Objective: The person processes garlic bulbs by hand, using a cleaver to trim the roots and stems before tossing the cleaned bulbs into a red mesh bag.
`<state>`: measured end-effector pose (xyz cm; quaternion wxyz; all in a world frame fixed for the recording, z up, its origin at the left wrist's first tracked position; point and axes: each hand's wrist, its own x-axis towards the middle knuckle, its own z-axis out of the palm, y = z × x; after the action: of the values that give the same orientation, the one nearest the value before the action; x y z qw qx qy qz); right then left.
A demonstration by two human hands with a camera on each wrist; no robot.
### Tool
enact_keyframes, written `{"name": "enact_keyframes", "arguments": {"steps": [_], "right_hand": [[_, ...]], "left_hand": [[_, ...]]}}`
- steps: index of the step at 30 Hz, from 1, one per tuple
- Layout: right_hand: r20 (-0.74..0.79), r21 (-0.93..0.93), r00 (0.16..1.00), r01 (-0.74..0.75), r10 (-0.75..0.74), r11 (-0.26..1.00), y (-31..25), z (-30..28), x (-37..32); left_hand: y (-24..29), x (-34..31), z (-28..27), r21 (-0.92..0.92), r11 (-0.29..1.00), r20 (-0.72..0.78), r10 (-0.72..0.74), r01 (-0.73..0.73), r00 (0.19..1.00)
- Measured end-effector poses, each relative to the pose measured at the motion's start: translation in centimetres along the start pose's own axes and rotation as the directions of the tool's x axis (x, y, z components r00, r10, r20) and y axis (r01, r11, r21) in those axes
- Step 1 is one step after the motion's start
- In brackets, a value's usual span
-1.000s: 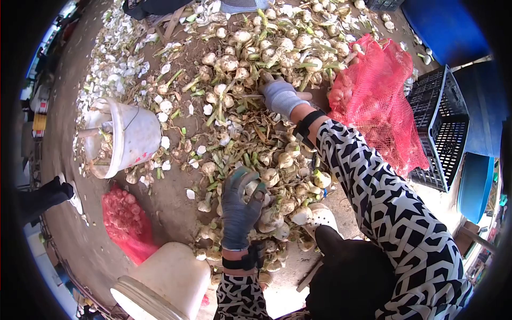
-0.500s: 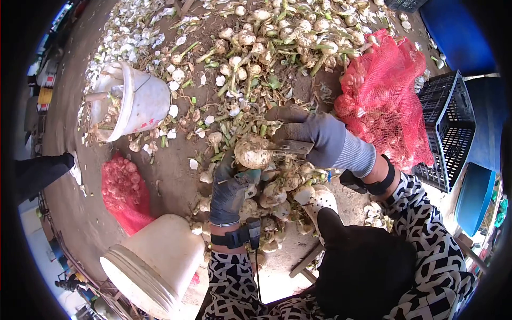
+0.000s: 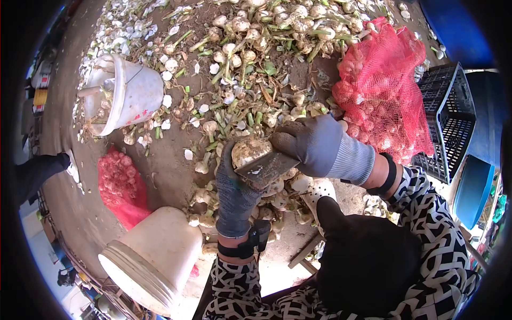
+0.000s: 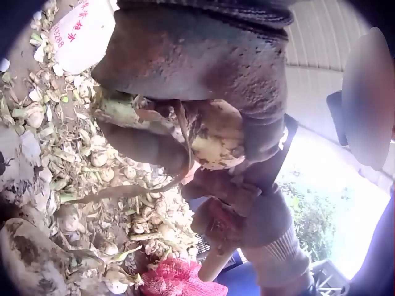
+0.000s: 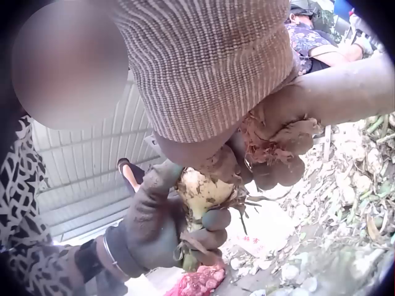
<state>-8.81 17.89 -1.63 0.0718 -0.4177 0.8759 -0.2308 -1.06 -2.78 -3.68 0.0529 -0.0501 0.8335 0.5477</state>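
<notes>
My left hand [image 3: 233, 169], in a dark grey glove, grips a pale, dirty bulb [image 3: 249, 150] in front of me. My right hand [image 3: 292, 143], in a lighter grey glove, holds a knife whose flat blade [image 3: 265, 168] lies against the bulb's near side. In the left wrist view the bulb [image 4: 219, 135] sits under my left hand's curled fingers [image 4: 203, 55], with trailing dry leaves, and my right hand [image 4: 244, 216] is just below it. In the right wrist view the bulb [image 5: 200, 188] is wedged between my left hand [image 5: 154, 225] and my right hand [image 5: 278, 139].
A big heap of bulbs with green stalks [image 3: 266, 32] covers the dirt ahead. A white bucket [image 3: 128, 90] lies tipped at the left, another [image 3: 154, 256] near my knee. Red mesh sacks [image 3: 381, 90] [image 3: 120, 184], a black crate [image 3: 448, 117] and a blue drum [image 3: 474, 192] stand around.
My right hand came back from the far heap to meet my left hand. The left hand lifted a bulb from the near pile, and the blade now lies against it.
</notes>
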Motion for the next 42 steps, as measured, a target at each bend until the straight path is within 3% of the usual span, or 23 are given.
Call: {"name": "enact_keyframes", "arguments": {"steps": [3, 6, 8, 9, 11, 12, 13, 16, 17, 19, 21, 23, 24, 25, 27, 28, 29, 31, 33, 35, 39, 40, 42], "right_hand": [[0.071, 0.069, 0.996, -0.065, 0.06, 0.995, -0.1, 0.1, 0.0], [0.061, 0.152, 0.989, -0.141, 0.133, 0.978, 0.6, 2.1, 0.1], [0.285, 0.116, 0.895, -0.389, 0.345, 0.914, 3.0, 5.9, 0.7], [0.392, -0.022, 0.791, -0.503, 0.47, 0.864, 6.0, 8.3, 0.8], [0.304, 0.342, 0.752, -0.659, 0.584, 0.67, 5.2, 7.5, -0.2], [0.331, 0.653, 0.774, -0.601, 0.54, 0.461, 4.3, 6.1, -0.9], [0.355, 0.756, 0.794, -0.554, 0.493, 0.348, 4.0, 6.0, -1.8], [0.316, 0.911, 0.807, -0.406, 0.499, 0.079, 1.5, 3.6, -2.4], [0.318, 0.909, 0.807, -0.409, 0.497, 0.082, 1.4, 2.9, -2.6], [0.402, 0.836, 0.818, -0.511, 0.412, 0.2, 2.0, 1.9, -2.5], [0.359, 0.853, 0.82, -0.482, 0.445, 0.201, 0.5, 2.1, -2.5], [0.068, 0.866, 0.926, -0.24, 0.371, 0.439, 0.5, 1.8, -2.4], [0.063, 0.86, 0.932, -0.232, 0.358, 0.454, 0.9, 1.4, -2.1], [0.089, 0.725, 0.954, -0.258, 0.285, 0.639, 1.4, 0.9, -1.8], [0.186, 0.359, 0.968, -0.227, 0.168, 0.905, 2.4, -0.1, -1.5], [0.247, 0.466, 0.954, -0.273, 0.173, 0.841, 3.9, 2.3, -1.4], [0.459, 0.068, 0.836, -0.372, 0.302, 0.926, 5.5, 4.7, -0.7], [0.406, -0.015, 0.828, -0.417, 0.387, 0.909, 7.5, 6.0, 0.5], [0.163, 0.12, 0.937, -0.33, 0.309, 0.936, 8.5, 6.2, 3.3], [0.114, 0.119, 0.938, -0.339, 0.327, 0.933, 8.9, 5.8, 8.6], [0.228, 0.028, 0.932, -0.295, 0.281, 0.955, 9.6, 6.2, 19.2], [0.3, -0.12, 0.908, -0.269, 0.293, 0.956, 10.4, 8.3, 21.4], [0.365, -0.272, 0.878, -0.218, 0.31, 0.937, 11.2, 10.0, 22.9]], "left_hand": [[0.1, -0.3, 0.4, -0.163, 0.986, 0.009, 0.024, -0.022, 1.0], [0.9, -1.7, 0.4, -0.295, 0.94, 0.101, -0.146, 0.169, 0.984], [2.3, -2.8, 0.3, -0.526, 0.736, 0.36, -0.261, 0.426, 0.896], [4.2, -3.4, 1.6, -0.462, 0.878, 0.238, 0.261, -0.128, 0.935], [5.0, -3.3, 1.9, -0.32, 0.916, 0.232, 0.325, -0.243, 0.917], [5.7, -3.2, 2.0, -0.618, 0.748, 0.254, -0.101, 0.242, 0.962], [4.7, -1.8, 1.5, -0.58, 0.789, 0.227, -0.08, 0.2, 0.971], [2.4, 0.9, 0.3, 0.069, 0.968, 0.239, 0.22, -0.242, 0.946], [2.2, 0.3, 0.6, 0.067, 0.968, 0.234, 0.219, -0.241, 0.947], [2.4, -0.7, 1.3, -0.326, 0.925, 0.218, -0.126, 0.194, 0.968], [3.2, -1.2, 2.0, -0.264, 0.947, 0.181, -0.14, 0.185, 0.974], [2.8, -1.3, 2.7, -0.396, 0.907, -0.046, -0.173, 0.141, 0.984], [2.9, -1.4, 2.4, -0.332, 0.941, -0.077, -0.093, 0.062, 0.993], [3.2, -1.2, 1.8, -0.338, 0.94, -0.087, -0.084, 0.05, 0.993], [3.8, -0.9, 0.9, -0.081, 0.961, 0.14, 0.275, -0.266, 0.951], [4.8, -0.8, 0.4, 0.004, 0.938, 0.156, 0.341, -0.346, 0.927], [5.2, -0.9, 0.1, 0.003, 0.936, 0.152, 0.347, -0.352, 0.925], [5.1, -0.6, -0.6, 0.033, 0.916, 0.153, 0.392, -0.401, 0.907], [2.3, -0.3, -0.6, 0.106, 0.958, 0.204, 0.243, -0.268, 0.948], [-1.4, 1.1, 0.3, 0.527, 0.847, 0.266, -0.088, -0.068, 0.96], [-4.0, 1.6, 1.7, 0.424, 0.857, 0.25, 0.2, -0.293, 0.947], [-4.2, 1.6, 2.1, 0.124, 0.989, 0.196, 0.056, -0.081, 0.979], [-5.2, 1.7, 1.6, -0.074, 0.997, 0.144, -0.022, 0.033, 0.989]]}}
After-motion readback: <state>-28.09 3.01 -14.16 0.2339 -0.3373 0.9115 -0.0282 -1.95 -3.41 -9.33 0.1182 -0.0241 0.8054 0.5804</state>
